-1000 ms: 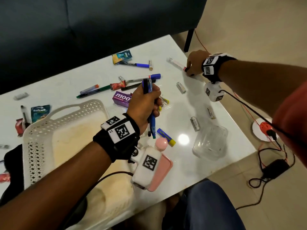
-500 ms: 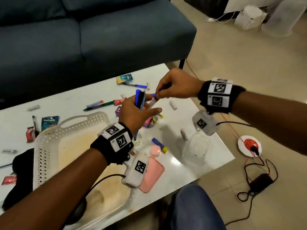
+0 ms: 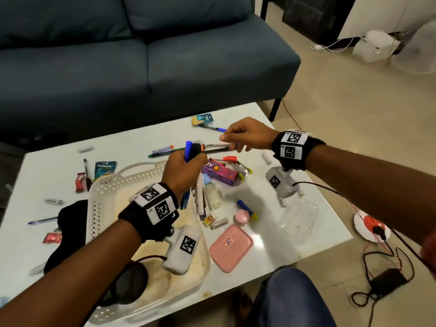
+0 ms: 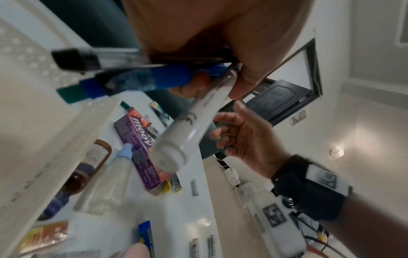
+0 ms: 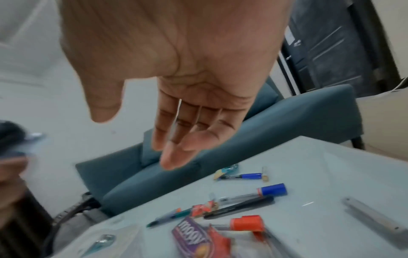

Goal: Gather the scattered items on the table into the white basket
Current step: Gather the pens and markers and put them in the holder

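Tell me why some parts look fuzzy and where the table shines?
Head view: mostly sharp, with a bright glare patch on the table beside the pink case. Left wrist view: the clear tube close to the lens is smeared. Right wrist view: the right hand is soft, its fingers blurred, and the table edges bend from the wide lens.

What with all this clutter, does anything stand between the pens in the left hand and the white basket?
Nothing visible does: the left hand grips the pens by the white basket's far corner, its top open.
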Demonstrator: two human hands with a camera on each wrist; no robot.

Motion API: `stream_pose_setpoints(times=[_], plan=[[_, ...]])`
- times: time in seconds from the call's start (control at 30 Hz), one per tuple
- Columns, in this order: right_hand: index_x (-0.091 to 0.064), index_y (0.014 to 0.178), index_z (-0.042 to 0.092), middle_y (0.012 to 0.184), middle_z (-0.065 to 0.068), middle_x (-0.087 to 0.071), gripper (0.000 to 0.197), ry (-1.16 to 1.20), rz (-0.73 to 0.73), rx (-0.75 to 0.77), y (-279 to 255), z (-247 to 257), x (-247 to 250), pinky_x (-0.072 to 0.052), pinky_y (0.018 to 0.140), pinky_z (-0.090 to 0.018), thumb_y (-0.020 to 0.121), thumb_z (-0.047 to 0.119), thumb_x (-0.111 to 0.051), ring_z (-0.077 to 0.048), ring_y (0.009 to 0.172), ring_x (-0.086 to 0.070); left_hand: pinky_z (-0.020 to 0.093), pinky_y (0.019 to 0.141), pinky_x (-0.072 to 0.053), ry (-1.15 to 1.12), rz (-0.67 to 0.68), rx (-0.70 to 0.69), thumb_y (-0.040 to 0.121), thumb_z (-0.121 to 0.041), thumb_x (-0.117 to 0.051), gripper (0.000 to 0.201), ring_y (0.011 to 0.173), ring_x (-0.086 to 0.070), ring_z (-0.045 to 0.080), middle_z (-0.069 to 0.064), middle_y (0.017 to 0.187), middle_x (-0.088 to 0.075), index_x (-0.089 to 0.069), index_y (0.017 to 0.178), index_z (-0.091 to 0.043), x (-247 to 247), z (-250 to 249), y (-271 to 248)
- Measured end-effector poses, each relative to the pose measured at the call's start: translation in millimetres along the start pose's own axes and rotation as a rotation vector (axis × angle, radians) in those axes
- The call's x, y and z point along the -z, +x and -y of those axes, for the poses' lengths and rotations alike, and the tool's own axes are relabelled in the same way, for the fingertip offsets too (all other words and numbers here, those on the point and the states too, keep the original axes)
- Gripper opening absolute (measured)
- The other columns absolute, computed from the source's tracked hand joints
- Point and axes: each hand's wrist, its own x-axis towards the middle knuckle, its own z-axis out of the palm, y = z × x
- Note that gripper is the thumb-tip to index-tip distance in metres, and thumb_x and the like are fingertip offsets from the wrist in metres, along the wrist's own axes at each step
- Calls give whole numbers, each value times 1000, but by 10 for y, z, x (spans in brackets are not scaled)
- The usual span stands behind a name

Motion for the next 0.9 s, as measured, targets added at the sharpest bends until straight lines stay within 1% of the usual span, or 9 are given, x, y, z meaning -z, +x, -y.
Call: stream_pose_setpoints(times=[0.07, 0.13, 0.17, 0.33, 0.43, 0.57, 0.7, 0.77, 0.9], plan=[[-74, 100, 17, 97, -7, -73, 28, -321, -1, -75, 260, -256, -7, -55, 76, -33, 88, 41, -66, -23, 84, -67, 28, 56, -37, -92, -3, 66, 87, -20, -56, 15, 55, -43, 16, 5, 62, -46, -55, 73, -14, 32, 62, 75], [-72, 105, 26, 112, -2, -68, 22, -618, 31, -114, 511, -455, -58, -49, 81, -31, 88, 38, -65, -23, 97, -61, 28, 57, -38, -186, -2, 113, 90, -19, -52, 11, 50, -44, 11, -2, 56, -50, -54, 79, -16, 34, 117, 181], [-70, 109, 30, 116, -1, -65, 22, -692, 56, -118, 615, -532, -90, -47, 82, -31, 88, 36, -65, -23, 102, -59, 28, 57, -39, -221, 3, 124, 91, -20, -51, 10, 48, -45, 11, -3, 53, -51, -54, 83, -15, 25, 127, 210], [-64, 117, 39, 121, -1, -62, 32, -823, 102, -133, 1084, -758, -289, -51, 82, -35, 87, 28, -62, -26, 106, -60, 32, 59, -50, -329, 48, 142, 95, -18, -50, 5, 54, -54, 16, 3, 58, -52, -52, 93, -13, -44, 164, 358], [-63, 118, 34, 117, -1, -63, 32, -899, 117, -115, 1218, -850, -428, -51, 80, -35, 86, 29, -63, -26, 104, -60, 28, 55, -44, -327, 57, 123, 95, -14, -52, 3, 54, -46, 15, 3, 61, -45, -53, 92, -14, -97, 231, 451], [-66, 110, 23, 103, -4, -66, 26, -923, 108, -128, 1241, -893, -509, -54, 78, -35, 85, 31, -64, -26, 93, -63, 25, 47, -37, -361, 80, 129, 93, -19, -59, 12, 48, -37, 13, 2, 59, -39, -52, 85, -15, -170, 313, 501], [-71, 96, 21, 94, -3, -68, 25, -922, 105, -139, 1059, -836, -358, -53, 73, -32, 78, 39, -69, -25, 86, -63, 24, 46, -36, -377, 55, 119, 91, -23, -63, 17, 46, -36, 13, 2, 59, -38, -51, 83, -14, -208, 268, 439], [-70, 93, 22, 95, -3, -68, 22, -826, 45, -134, 890, -773, -166, -48, 70, -30, 79, 39, -69, -23, 84, -60, 25, 47, -40, -365, 42, 102, 90, -26, -63, 18, 47, -40, 12, 2, 59, -40, -52, 83, -14, -210, 230, 409], [-73, 103, 18, 100, -2, -71, 21, -564, -29, -26, 423, -474, 271, -50, 75, -29, 84, 27, -72, -17, 85, -61, 24, 53, -47, -229, 34, 11, 90, -28, -62, 7, 57, -55, 10, 1, 70, -58, -63, 92, -21, -227, 114, 321]])
